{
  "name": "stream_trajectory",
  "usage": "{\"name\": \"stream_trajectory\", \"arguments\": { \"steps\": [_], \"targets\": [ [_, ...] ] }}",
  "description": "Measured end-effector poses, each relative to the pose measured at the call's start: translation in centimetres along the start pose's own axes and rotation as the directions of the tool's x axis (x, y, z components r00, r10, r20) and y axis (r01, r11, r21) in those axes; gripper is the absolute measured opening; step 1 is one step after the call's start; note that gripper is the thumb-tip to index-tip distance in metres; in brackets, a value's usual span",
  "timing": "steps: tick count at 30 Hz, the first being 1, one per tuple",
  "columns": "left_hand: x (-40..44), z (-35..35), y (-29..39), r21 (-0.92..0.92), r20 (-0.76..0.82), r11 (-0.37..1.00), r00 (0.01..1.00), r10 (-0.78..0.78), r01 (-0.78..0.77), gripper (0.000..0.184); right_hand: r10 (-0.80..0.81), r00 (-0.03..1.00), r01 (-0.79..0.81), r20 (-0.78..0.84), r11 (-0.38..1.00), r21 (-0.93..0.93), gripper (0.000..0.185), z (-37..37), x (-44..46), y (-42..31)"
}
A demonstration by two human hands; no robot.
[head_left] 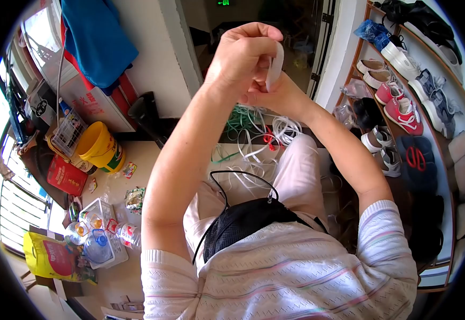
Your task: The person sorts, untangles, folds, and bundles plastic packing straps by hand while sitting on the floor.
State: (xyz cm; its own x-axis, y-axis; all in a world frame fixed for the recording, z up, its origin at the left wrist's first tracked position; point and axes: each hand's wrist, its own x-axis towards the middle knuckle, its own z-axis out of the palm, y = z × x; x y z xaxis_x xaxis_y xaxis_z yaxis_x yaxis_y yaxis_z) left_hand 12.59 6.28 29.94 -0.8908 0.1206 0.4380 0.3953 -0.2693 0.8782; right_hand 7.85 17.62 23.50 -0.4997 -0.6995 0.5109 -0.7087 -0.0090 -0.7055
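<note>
Both of my hands are raised together at the top centre, in front of the doorway. My left hand (248, 50) has its fingers curled around a white strap (275, 66), which shows as a flat loop at its right side. My right hand (277, 96) is just below and behind, touching the left one; its fingers are mostly hidden. On the floor under the hands lies a tangle of white straps (287, 129) with green straps (237, 121) and a small red piece (271, 140) among them.
A shoe rack (398, 88) with several shoes stands at the right. At the left are a yellow bucket (100, 146), a red box (67, 176), a white basket (116, 250) with plastic bottles, and a yellow bag (56, 258). A black bag (248, 221) rests at my waist.
</note>
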Motion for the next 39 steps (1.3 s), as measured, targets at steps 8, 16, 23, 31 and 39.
{"name": "stream_trajectory", "arguments": {
  "steps": [8, 16, 23, 31, 39],
  "targets": [
    [-0.2, -2.4, -0.6, 0.031, 0.096, 0.987, 0.983, 0.154, -0.158, 0.046, 0.03, 0.992, 0.03, -0.12, 0.884, 0.466, 0.024, -1.1, 0.2, -1.7],
    [-3.6, 0.7, -7.1, 0.137, 0.186, 0.951, 0.936, -0.299, 0.277, 0.044, 0.334, 0.864, 0.177, -0.375, 0.497, 0.849, 0.018, -2.7, 1.0, -1.0],
    [-4.4, 2.0, -8.0, 0.089, 0.034, 0.96, 0.963, -0.269, 0.265, 0.024, 0.472, 0.79, 0.211, -0.391, 0.39, 0.896, 0.022, -4.1, 0.3, 0.9],
    [-3.6, -1.3, -6.3, 0.897, 0.074, 0.437, 0.997, -0.007, -0.063, 0.026, 0.435, 0.763, 0.051, -0.478, 0.697, 0.715, 0.034, -9.8, -2.4, 4.3],
    [-2.3, -1.3, -3.8, 0.933, 0.302, 0.259, 0.936, -0.18, -0.251, 0.019, 0.057, 0.98, 0.036, 0.189, 0.889, -0.457, 0.042, -4.6, -3.2, -2.0]
  ]
}}
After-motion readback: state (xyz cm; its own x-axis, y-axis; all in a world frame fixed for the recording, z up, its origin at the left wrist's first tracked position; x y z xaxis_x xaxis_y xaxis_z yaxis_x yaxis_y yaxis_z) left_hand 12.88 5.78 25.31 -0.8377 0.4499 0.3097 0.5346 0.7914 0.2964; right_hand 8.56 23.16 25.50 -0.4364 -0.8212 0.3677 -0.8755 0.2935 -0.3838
